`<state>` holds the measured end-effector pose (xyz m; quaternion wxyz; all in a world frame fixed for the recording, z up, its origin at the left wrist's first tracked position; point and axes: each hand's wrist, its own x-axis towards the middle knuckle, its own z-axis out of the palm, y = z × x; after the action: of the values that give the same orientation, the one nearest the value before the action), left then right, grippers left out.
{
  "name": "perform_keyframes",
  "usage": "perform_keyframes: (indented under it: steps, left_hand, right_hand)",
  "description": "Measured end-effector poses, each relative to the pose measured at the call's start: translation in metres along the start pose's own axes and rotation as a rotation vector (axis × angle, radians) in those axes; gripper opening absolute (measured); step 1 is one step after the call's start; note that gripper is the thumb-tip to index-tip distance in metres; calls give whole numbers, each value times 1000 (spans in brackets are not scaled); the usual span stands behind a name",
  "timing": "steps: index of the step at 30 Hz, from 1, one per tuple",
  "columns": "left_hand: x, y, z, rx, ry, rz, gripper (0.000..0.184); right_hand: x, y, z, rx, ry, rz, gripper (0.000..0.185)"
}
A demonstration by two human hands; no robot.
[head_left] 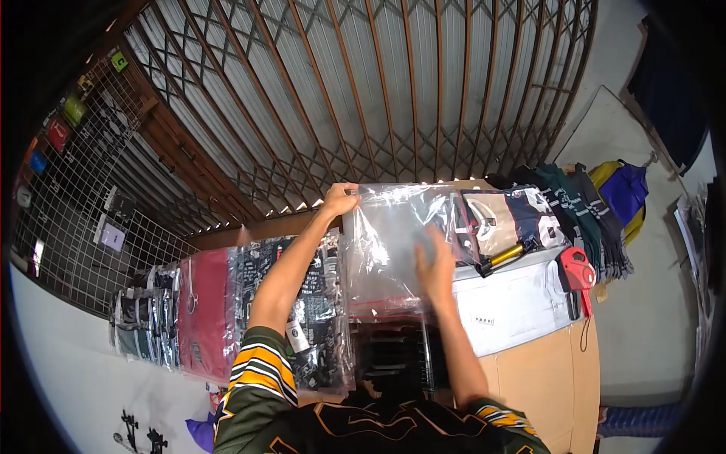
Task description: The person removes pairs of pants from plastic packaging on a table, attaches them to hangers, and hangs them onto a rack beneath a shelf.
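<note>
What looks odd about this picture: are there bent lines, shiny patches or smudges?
In the head view, the metal gate bows and the corners go black, as with a very wide lens; in the head view, white glare streaks the clear plastic; also in the head view, the right hand is blurred, while the left hand looks crisper.

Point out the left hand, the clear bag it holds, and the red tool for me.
Left hand (342,200): head view, on the back of the hand.
Clear bag (389,255): head view, on the middle of its upper face.
Red tool (578,269): head view, on its red body.
</note>
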<state>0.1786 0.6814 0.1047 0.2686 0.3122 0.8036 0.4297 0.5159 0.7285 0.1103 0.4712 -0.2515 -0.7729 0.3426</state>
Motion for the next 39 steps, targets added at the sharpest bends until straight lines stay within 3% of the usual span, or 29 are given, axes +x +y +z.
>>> perform_keyframes:
  steps: [5, 8, 9, 12, 15, 18, 21, 23, 25, 27, 30, 33, 35, 39]
  left_hand:
    - [23, -14, 8, 114, 26, -84, 47]
    - [61, -65, 11, 142, 19, -35, 53]
    - [73, -82, 11, 219, 44, -1, 53]
    - [48, -48, 9, 335, -42, -76, 65]
    - [43, -50, 20, 706, 124, 21, 80]
    - [29, -35, 28, 713, 42, -6, 89]
    - [-28, -2, 51, 622, -122, 214, 81]
    - [-65, -14, 78, 828, -344, 366, 79]
    - [-119, -8, 104, 968, -640, 358, 80]
    - [-168, -29, 123, 911, -793, 180, 91]
    - [-214, -26, 145, 1145, -744, 4, 105]
    - [-217, -33, 157, 1124, -651, -234, 91]
    - [-209, -34, 156, 1345, -846, -15, 89]
    - [-218, -19, 154, 1354, -823, -8, 79]
  right_hand:
    - [-79, 34, 37, -205, -322, 157, 49]
    - [-104, 44, 43, -229, -415, 219, 52]
    - [-108, 44, 42, -212, -413, 237, 51]
    - [-116, 51, 47, -231, -366, 222, 50]
    - [-115, 51, 44, -214, -359, 206, 49]
    - [-117, 62, 49, -184, -356, 232, 48]
    - [-117, 73, 57, -156, -322, 296, 47]
    - [-113, 79, 62, -112, -297, 340, 46]
    - [-107, 90, 66, -33, -273, 363, 45]
    - [-103, 103, 71, 80, -252, 371, 45]
    - [-95, 100, 73, 118, -189, 332, 44]
    - [-98, 75, 61, 55, -167, 223, 43]
    - [-108, 60, 52, -38, -207, 212, 44]
    - [-134, 64, 47, -88, -205, 214, 47]
